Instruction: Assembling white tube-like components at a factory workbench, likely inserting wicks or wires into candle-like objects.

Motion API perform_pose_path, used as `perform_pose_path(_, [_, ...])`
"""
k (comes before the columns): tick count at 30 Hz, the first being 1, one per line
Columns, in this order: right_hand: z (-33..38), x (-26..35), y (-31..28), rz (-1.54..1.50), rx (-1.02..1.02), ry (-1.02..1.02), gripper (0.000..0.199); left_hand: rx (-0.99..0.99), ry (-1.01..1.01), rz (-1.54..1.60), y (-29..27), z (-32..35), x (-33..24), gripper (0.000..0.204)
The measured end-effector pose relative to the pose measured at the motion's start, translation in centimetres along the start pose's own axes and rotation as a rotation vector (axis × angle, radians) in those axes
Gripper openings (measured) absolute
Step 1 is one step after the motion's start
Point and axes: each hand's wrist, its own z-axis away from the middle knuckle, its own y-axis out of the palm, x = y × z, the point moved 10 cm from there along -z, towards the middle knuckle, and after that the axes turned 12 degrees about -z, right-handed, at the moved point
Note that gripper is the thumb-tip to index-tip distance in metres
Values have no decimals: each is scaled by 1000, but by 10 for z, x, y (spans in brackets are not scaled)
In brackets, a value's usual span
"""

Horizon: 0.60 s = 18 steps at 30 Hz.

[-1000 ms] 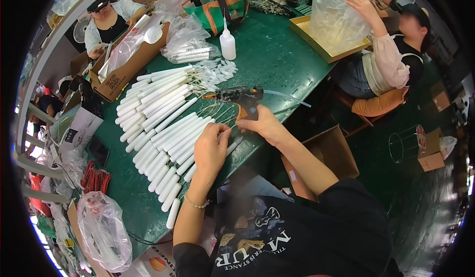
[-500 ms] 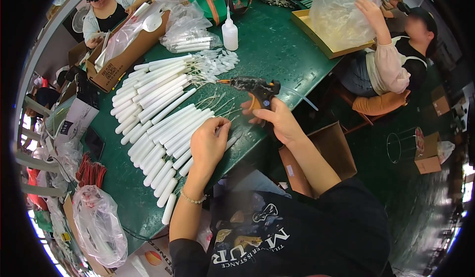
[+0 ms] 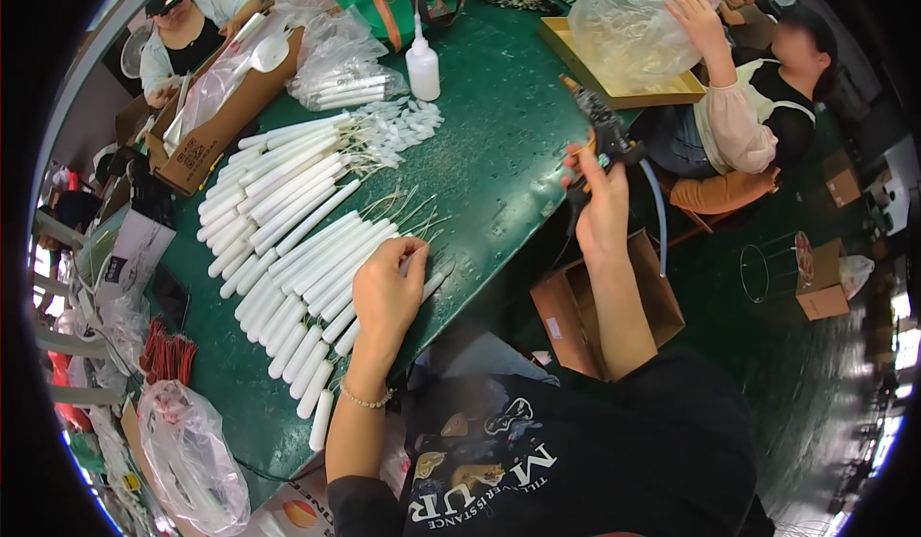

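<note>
My right hand grips a dark hot glue gun with an orange trigger, raised at the table's right edge. Its nozzle points up and left, and a pale glue stick hangs from its back. My left hand is closed, thumb and fingers pinched together beside the wire ends of the white candle-shaped sticks. What sits in that pinch is hidden. Several sticks lie side by side in two fanned groups, thin wires at their right ends. Beyond the wires is a pile of small translucent flame-shaped tips.
A white squeeze bottle stands past the pile, near bagged sticks. A cardboard box is at the far left. On the right, a person handles a big clear bag over a yellow tray. An open carton sits below the edge.
My right hand has swung the glue gun away to the right, and its nozzle has turned from pointing left to pointing upward. My left hand stays pinched by the sticks. The whole view has shifted slightly.
</note>
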Motion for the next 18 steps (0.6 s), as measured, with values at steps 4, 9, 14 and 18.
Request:
perform_pose_path(4, [-34, 40, -8, 19, -65, -239, 26, 7, -16, -3, -2, 4, 0, 12])
perform_pose_path(9, [-13, 8, 10, 119, 69, -55, 31, 11, -10, 3, 0, 2, 1, 13])
perform_pose_path(14, [41, -53, 30, 128, 278, 303, 21, -3, -19, -11, -2, 5, 3, 14])
perform_pose_path(18, [52, -70, 19, 353, 290, 318, 17, -33, 5, -33, -5, 1, 4, 17])
